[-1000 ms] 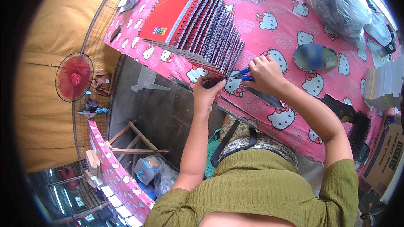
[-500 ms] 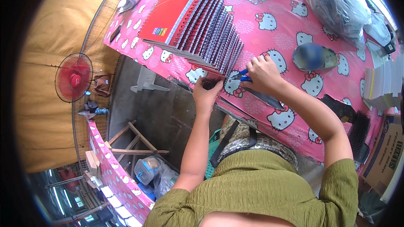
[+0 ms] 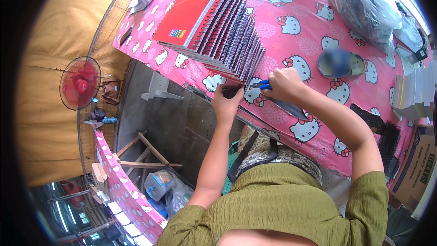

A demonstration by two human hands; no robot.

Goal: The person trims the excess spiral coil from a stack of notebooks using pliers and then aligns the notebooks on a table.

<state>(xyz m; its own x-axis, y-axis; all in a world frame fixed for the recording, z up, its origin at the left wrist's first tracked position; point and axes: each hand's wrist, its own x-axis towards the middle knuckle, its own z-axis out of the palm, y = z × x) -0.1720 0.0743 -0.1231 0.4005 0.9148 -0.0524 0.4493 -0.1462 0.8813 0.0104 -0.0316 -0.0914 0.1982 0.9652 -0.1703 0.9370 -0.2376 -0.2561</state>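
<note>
The right hand [image 3: 283, 84] is closed around the blue handles of a small tool [image 3: 261, 84], pliers or cutters by the look of it, whose tip points toward the near end of the stack of spiral notebooks [image 3: 218, 25]. The left hand [image 3: 226, 102] sits just beside it, right at the near edge of the surface [image 3: 291, 41], fingers pinched on a dark thing at the lowest notebook's corner; what exactly it pinches is too small to tell. The two hands are close, almost touching, with the tool between them.

The notebooks fan out away from the hands in an overlapping row, red covers up, wire bindings running along their right side. The bottom of the fan reaches nearly to the surface's edge, so there is little room there. To the right of the right hand, pink patterned cloth lies open up to a blurred round object [image 3: 339, 63], and a dark flat strip [image 3: 284, 106] lies under the right wrist.

Farther right, a bundle of black coils [image 3: 387, 139] hangs by the edge. Beyond, clear plastic bags [image 3: 364, 7] pile up. Left of the left hand the surface drops off to bare floor, with a red fan [image 3: 81, 83] well apart.
</note>
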